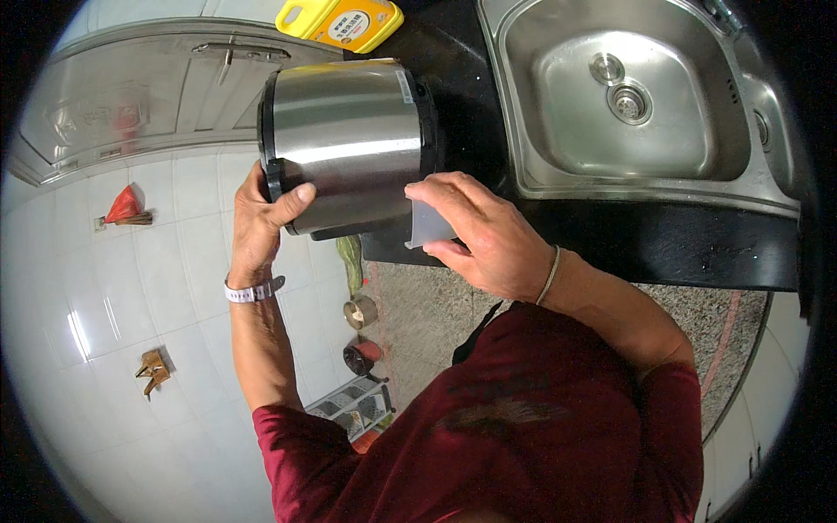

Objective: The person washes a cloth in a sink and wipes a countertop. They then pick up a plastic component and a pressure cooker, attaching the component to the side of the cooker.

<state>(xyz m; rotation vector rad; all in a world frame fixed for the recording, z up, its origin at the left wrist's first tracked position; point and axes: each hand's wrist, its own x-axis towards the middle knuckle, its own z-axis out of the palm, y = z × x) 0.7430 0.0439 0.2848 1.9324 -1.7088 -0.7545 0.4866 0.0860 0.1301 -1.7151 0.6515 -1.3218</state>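
A brushed steel cylindrical appliance body (349,131) with black end rims, which looks like an electric cooker, lies on its side at the counter's left part. My left hand (263,218) grips its left black rim, thumb on the steel and the other fingers mostly hidden behind. In my right hand (493,235) is a small translucent plastic cup (429,225), pinched between thumb and fingers. It is held close to the appliance's right rim; I cannot tell whether the two touch.
A yellow jug (340,24) stands behind the appliance on the black counter (462,96). To the right is a steel sink (628,166). A long green gourd (351,261), a metal pot (359,311) and a rack (349,405) are down on the floor by the tiled wall.
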